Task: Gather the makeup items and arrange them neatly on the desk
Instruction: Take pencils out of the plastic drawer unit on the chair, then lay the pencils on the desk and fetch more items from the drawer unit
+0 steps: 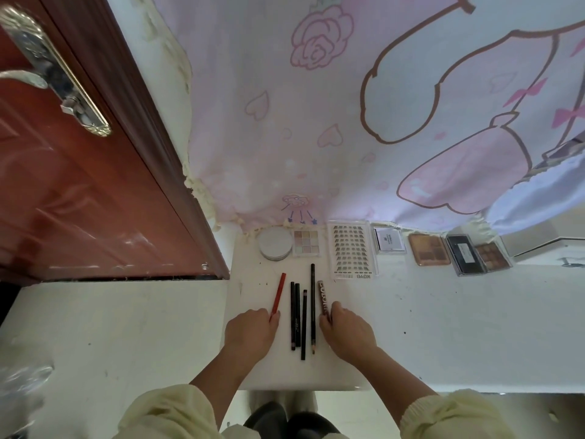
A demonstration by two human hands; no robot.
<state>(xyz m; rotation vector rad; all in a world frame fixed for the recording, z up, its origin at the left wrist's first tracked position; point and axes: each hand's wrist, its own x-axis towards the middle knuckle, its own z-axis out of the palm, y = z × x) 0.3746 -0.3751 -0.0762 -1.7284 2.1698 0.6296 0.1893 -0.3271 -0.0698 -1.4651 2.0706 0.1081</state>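
On the white desk [427, 312] several dark makeup pencils [302, 315] lie side by side, pointing away from me. My left hand [250, 332] pinches the near end of a red pencil [278, 294] just left of them. My right hand [346, 332] grips the near end of a brown patterned tube [324, 299] to their right. Along the back edge stand a round white compact [274, 243], a pastel eyeshadow palette [306, 243], a false-lash tray [352, 251], a small white box [389, 243], a brown palette [429, 253] and a dark-lidded palette [479, 255].
A pink cartoon-print cloth [348, 122] hangs behind the desk. A red-brown door [79, 191] with a metal handle [47, 68] stands at the left. The desk's front edge [300, 389] is close to my body, with the floor below.
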